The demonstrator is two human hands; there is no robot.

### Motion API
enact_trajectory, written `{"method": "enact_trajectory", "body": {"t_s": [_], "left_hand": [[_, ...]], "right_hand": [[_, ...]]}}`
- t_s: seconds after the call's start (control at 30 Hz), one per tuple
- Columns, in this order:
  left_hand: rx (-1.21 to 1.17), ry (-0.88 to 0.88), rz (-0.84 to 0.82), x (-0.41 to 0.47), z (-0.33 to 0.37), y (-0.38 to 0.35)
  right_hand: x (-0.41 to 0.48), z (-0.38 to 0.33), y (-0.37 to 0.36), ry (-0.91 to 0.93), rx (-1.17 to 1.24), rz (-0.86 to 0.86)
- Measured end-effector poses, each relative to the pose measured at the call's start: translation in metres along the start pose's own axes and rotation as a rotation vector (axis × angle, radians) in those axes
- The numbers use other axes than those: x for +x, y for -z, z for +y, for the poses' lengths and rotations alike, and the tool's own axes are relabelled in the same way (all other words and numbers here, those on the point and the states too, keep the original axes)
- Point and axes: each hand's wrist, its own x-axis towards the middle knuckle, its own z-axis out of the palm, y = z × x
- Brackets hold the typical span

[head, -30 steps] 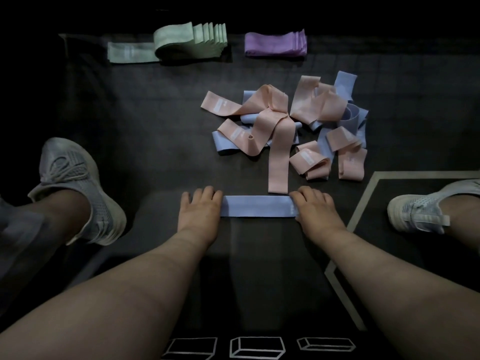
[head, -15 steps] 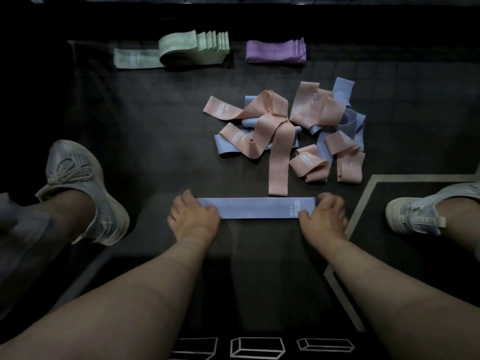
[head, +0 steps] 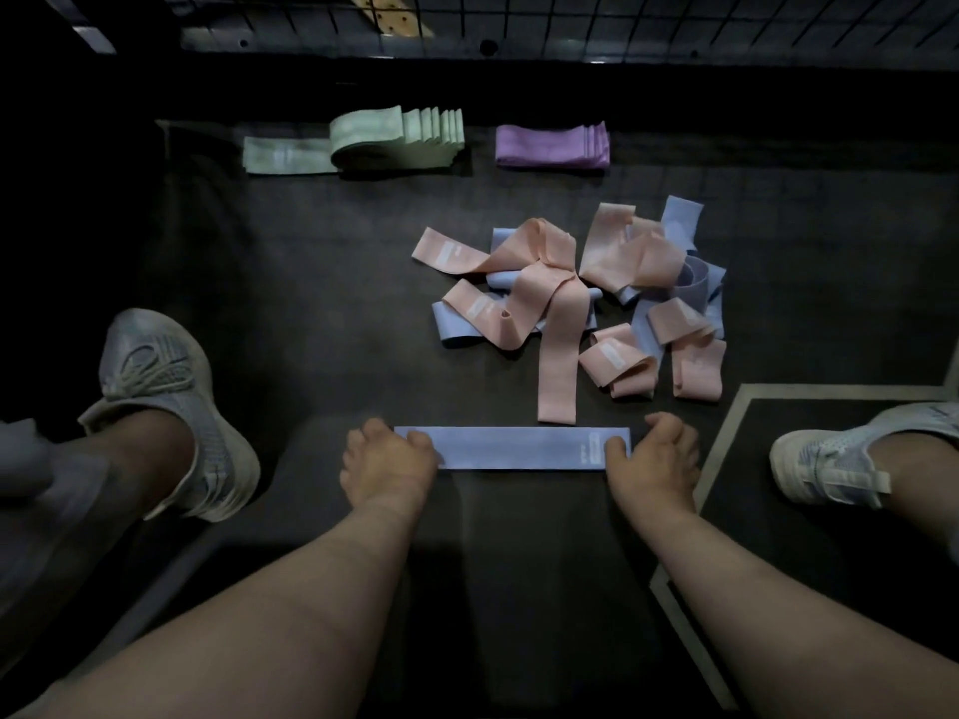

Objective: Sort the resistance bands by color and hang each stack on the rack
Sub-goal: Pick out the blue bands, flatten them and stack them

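Blue band [head: 519, 448] now lies drawn out long and flat on the near part of the mat [head: 311, 282], crosswise between the two hands. A second ago it showed as a much shorter strip, with the hands close together on top of it. Since then the hands have slid apart, each to its own end. Left hand [head: 389, 461] has its fingers curled over the band's left end, thumb on top. Right hand [head: 656, 461] has its thumb pressed on the right end beside the small label, the other fingers curled just past the end. Both read as gripping the band, not merely resting on it. The rest has stayed put. The mixed pile [head: 643, 262] of pink and blue bands sits mid-mat, and one long pink band [head: 558, 365] reaches down almost to the blue one. It may just touch it; I cannot tell. Green stack [head: 394, 140] and purple stack [head: 550, 145] sit along the mat's far edge. The view has tipped up, so a wire grid [head: 674, 23], likely the rack, now shows beyond that edge. My reading: this smoothed band is the first of a blue stack. Blue and pink are still unsorted, and nothing can be seen hanging yet.
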Motion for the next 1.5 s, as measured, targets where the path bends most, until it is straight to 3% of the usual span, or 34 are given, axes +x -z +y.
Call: {"method": "enact_trajectory", "body": {"t_s": [0.1,0.17,0.3,0.43,0.57,0.67,0.83,0.9,0.97,1.17,1.27,1.33,1.5], "left_hand": [[0.028,-0.134,0.07,0.002,0.018,0.003],[-0.053,-0.164,0.047,0.016,0.044,0.005],[-0.392,-0.027,-0.048,0.054,0.113,0.016],[-0.452,-0.009,-0.074,0.074,0.137,0.012],[-0.421,-0.108,-0.194,0.073,0.144,0.019],[-0.368,-0.189,-0.151,0.066,0.151,0.032],[-0.538,-0.276,-0.096,0.05,0.166,0.066],[-0.557,-0.38,-0.085,0.035,0.175,0.088],[-0.561,-0.502,-0.089,0.013,0.187,0.115],[-0.412,-0.894,-0.087,-0.062,0.214,0.203],[-0.44,-0.995,-0.167,-0.101,0.217,0.249],[-0.485,-1.03,-0.196,-0.129,0.213,0.279],[-0.629,-1.094,-0.176,-0.194,0.186,0.346]], "right_hand": [[-0.006,-0.009,-0.001,0.186,-0.079,0.058],[-0.007,-0.021,0.001,0.267,-0.064,0.003],[0.002,-0.059,0.005,0.436,-0.043,-0.183],[0.023,-0.106,-0.003,0.643,-0.215,-0.33],[0.04,-0.141,-0.012,0.561,-0.148,-0.422],[0.047,-0.145,0.0,0.495,0.172,-0.399],[0.057,-0.129,0.052,0.208,0.592,-0.043],[0.06,-0.126,0.073,0.066,0.645,-0.006],[0.06,-0.124,0.093,0.039,0.645,-0.013],[0.008,-0.136,0.146,0.342,0.593,-0.177],[-0.031,-0.153,0.176,0.643,0.661,-0.294],[-0.057,-0.161,0.201,0.81,0.54,-0.337],[-0.11,-0.167,0.259,0.912,0.514,-0.213]]}}
